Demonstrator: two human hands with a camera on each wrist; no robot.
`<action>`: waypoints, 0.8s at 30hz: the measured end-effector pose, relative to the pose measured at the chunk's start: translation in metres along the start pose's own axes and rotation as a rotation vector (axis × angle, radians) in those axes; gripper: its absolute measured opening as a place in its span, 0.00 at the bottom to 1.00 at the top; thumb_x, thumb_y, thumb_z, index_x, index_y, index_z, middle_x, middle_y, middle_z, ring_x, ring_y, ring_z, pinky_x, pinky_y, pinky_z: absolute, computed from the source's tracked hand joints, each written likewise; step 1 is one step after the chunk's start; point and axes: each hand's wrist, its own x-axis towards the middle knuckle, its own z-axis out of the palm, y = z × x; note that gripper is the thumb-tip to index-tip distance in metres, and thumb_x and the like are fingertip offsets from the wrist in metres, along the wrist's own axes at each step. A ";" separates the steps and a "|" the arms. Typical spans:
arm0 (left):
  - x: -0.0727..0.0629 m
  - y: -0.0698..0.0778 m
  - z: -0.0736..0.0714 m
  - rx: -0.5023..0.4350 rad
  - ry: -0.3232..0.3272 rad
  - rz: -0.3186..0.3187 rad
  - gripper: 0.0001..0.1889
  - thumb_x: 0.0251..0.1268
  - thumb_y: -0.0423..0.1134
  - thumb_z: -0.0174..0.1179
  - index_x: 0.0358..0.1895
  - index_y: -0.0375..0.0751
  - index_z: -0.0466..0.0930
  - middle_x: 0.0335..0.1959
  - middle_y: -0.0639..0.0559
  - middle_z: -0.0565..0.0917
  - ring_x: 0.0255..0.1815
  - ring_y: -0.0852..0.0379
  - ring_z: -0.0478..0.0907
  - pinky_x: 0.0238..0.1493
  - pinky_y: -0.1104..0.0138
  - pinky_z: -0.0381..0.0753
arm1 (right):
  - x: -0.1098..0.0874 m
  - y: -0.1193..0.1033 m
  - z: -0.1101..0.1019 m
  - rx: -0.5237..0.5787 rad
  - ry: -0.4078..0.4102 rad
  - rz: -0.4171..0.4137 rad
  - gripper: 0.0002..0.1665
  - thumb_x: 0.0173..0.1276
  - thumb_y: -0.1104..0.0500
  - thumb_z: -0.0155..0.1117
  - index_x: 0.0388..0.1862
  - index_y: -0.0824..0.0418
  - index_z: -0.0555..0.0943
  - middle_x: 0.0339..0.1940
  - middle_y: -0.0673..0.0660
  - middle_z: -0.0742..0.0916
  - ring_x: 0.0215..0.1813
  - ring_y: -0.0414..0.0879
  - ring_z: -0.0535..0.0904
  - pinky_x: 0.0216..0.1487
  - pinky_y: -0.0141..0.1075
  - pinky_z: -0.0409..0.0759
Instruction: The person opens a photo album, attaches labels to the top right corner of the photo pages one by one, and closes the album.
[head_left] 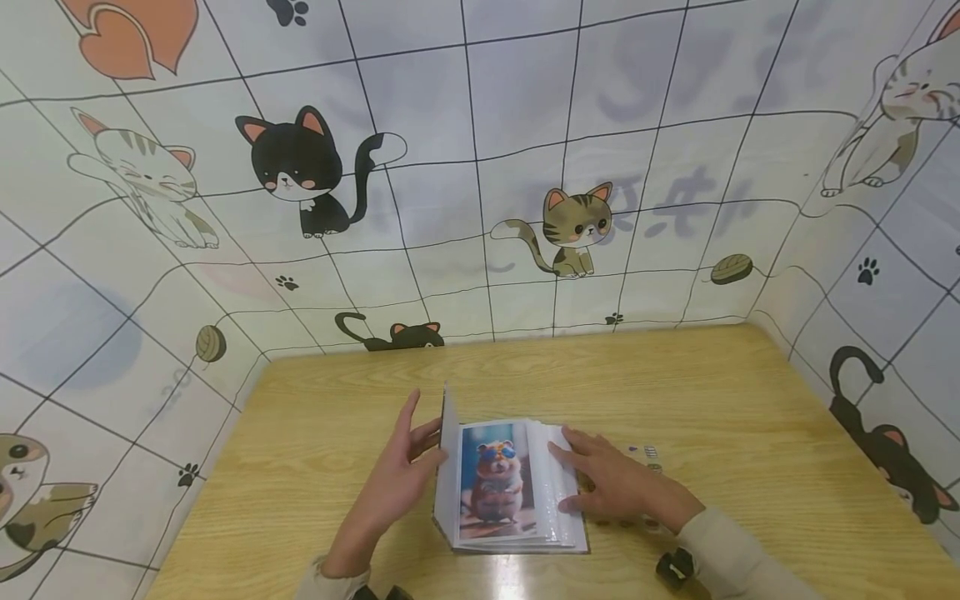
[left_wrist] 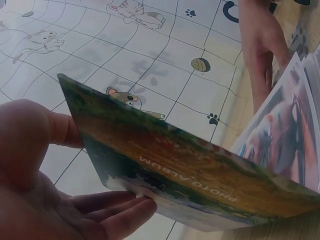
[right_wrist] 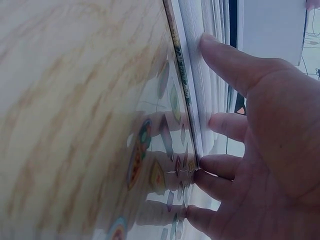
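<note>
A photo album [head_left: 498, 546] lies on the table, its front cover [left_wrist: 165, 155] standing nearly upright on the left. That cover carries a painted picture in greens and browns with the words PHOTO ALBUM. My left hand [head_left: 401, 475] holds the cover's outer edge, thumb on the inner face and fingers against the outside. Inside, the first page shows a photo [head_left: 495, 479] of a rodent in sunglasses. Spread fingers of my right hand [head_left: 611, 475] rest along the right edge of the page stack [right_wrist: 207, 75]. Under that hand is a clear sticker sheet [right_wrist: 155, 175] with small colourful stickers.
The wooden table [head_left: 337, 383] meets a cloth backdrop [head_left: 435, 192] printed with cats and grid lines at the back and both sides. Part of the sticker sheet shows just right of the album, partly hidden by the right forearm.
</note>
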 end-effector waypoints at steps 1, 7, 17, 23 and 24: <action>0.000 0.000 -0.001 0.003 0.013 -0.004 0.44 0.72 0.36 0.56 0.81 0.58 0.37 0.72 0.40 0.70 0.70 0.43 0.70 0.65 0.48 0.72 | 0.000 0.000 0.000 0.002 -0.001 0.002 0.50 0.66 0.35 0.63 0.78 0.59 0.61 0.80 0.69 0.55 0.78 0.69 0.51 0.75 0.63 0.48; 0.000 -0.003 -0.007 0.015 0.090 -0.010 0.44 0.72 0.36 0.57 0.81 0.57 0.37 0.69 0.40 0.73 0.64 0.44 0.76 0.61 0.53 0.77 | -0.001 0.000 0.002 0.006 -0.007 0.012 0.50 0.66 0.36 0.64 0.78 0.58 0.60 0.80 0.68 0.55 0.78 0.68 0.50 0.75 0.63 0.47; -0.001 -0.015 -0.022 0.097 0.210 -0.026 0.42 0.72 0.38 0.58 0.80 0.55 0.41 0.63 0.40 0.78 0.58 0.45 0.81 0.54 0.54 0.82 | 0.000 -0.001 0.002 0.010 -0.003 0.008 0.49 0.66 0.35 0.63 0.78 0.58 0.61 0.80 0.69 0.56 0.78 0.70 0.50 0.75 0.64 0.47; -0.002 -0.022 -0.034 0.098 0.246 -0.061 0.43 0.71 0.35 0.59 0.80 0.53 0.41 0.63 0.38 0.78 0.58 0.44 0.81 0.50 0.57 0.83 | 0.000 0.000 0.002 -0.006 -0.008 0.007 0.50 0.67 0.34 0.62 0.78 0.58 0.60 0.80 0.69 0.55 0.78 0.69 0.51 0.75 0.63 0.48; -0.002 -0.023 -0.036 0.099 0.250 -0.069 0.44 0.70 0.34 0.59 0.81 0.53 0.41 0.63 0.38 0.78 0.58 0.44 0.80 0.51 0.57 0.83 | 0.000 0.000 0.002 -0.010 -0.009 0.008 0.50 0.67 0.34 0.61 0.78 0.58 0.60 0.80 0.68 0.55 0.78 0.69 0.51 0.75 0.63 0.48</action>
